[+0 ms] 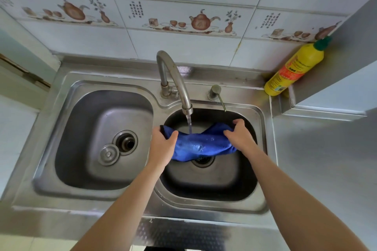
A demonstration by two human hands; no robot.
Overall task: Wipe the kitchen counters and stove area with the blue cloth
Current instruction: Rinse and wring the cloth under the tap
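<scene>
1. The blue cloth [201,144] hangs stretched between both hands over the right basin [206,187] of the steel double sink, just above its drain and clear of the basin floor.
2. The left hand [163,144] grips the cloth's left end, fingers curled round it with the thumb on top; the right hand [239,135] grips the right end the same way, fingers wrapped over the far edge.
3. The cloth's long axis runs left to right, from one hand to the other, sagging in the middle. Both hands are equally on it, so neither is nearer.
4. Water runs from the faucet [177,83] and lands on the cloth's middle, between the two hands. I judge this to be wetting the cloth ahead of any wiping.
5. The basin walls close in on all sides; the open way out is upward and toward the person.
6. The desk [322,159] lies bare to the right of the sink, the likeliest first surface. A yellow bottle [293,67] stands in the far right corner against the wall, something to wipe around.
7. The left basin [98,138] holds a loose drain stopper [108,154] beside its drain.
</scene>
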